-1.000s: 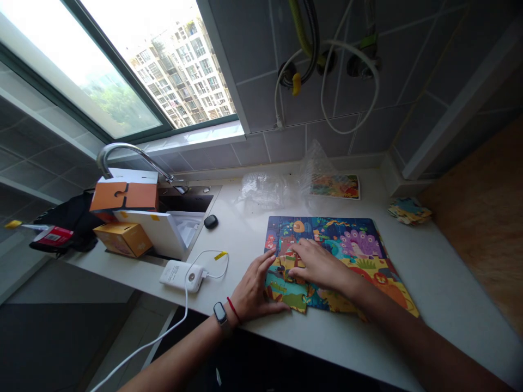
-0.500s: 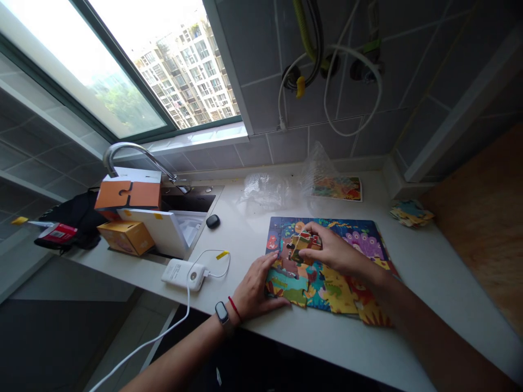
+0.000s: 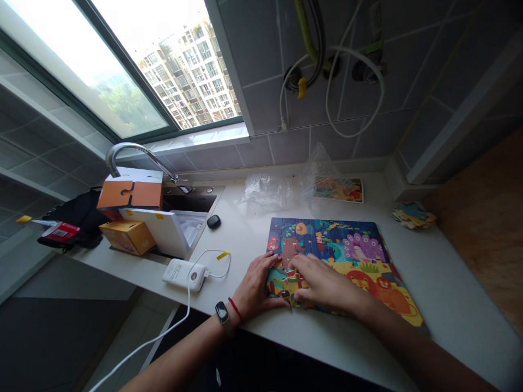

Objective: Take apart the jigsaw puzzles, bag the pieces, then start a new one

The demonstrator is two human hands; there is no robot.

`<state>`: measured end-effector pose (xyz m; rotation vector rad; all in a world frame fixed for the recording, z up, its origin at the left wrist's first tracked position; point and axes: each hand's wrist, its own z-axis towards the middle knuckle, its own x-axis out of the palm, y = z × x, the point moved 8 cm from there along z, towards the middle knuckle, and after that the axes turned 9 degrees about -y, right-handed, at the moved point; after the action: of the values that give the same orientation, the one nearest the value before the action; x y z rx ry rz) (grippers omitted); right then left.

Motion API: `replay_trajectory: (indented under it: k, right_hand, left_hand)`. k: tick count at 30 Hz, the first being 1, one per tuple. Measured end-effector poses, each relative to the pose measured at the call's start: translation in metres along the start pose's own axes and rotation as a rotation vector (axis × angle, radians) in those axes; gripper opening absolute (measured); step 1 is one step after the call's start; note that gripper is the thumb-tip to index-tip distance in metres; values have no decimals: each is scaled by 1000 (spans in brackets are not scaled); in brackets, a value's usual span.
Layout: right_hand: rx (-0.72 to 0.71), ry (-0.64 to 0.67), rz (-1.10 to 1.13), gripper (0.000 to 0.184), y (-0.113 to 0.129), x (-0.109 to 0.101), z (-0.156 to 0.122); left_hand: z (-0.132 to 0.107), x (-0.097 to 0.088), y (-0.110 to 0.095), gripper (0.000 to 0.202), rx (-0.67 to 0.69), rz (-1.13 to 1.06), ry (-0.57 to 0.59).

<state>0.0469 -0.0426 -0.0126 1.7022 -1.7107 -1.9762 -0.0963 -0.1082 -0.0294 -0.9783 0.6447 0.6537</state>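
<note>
A colourful jigsaw puzzle (image 3: 363, 247) with cartoon animals lies on the counter in front of me. My left hand (image 3: 257, 284) rests at its left edge, thumb and fingers apart around the lower left corner. Over the lower left part of the puzzle, my right hand (image 3: 322, 283) has its thumb and fingers curled round a puzzle piece (image 3: 295, 284) with brown and red on it. The piece is low against the picture; whether it lies flat in place I cannot tell. My right hand and forearm hide the puzzle's lower middle.
Loose puzzle pieces (image 3: 414, 214) are piled at the right by the wall. Clear plastic wrap (image 3: 265, 190) and a picture card (image 3: 351, 189) lie behind the puzzle. To the left are a power bank (image 3: 183, 274) with a cable, a small black case (image 3: 213, 221), boxes (image 3: 129, 238) and a sink.
My right hand has moved down and toward me with the puzzle piece, from the upper left part of the puzzle to the lower left. My left hand has stayed at the edge.
</note>
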Motion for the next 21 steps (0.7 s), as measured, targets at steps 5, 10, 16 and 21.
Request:
replay_trajectory:
  k: [5,10,16,21]
  right_hand:
    - [-73,-12,130,45,8,-7,1]
    - [-141,-77,409,39,-1,-30,3]
    - [25,-230,969,53,-38,-46,-6]
    - [82,-474,964,64,-70,-72,-22]
  left_hand:
    - [-1,0,1,107,12,26,-5]
    - [-1,1,2,108,-5,37,7]
    - [0,3,2,95,-6,23,52]
    - [-1,6,5,87,-14,4,57]
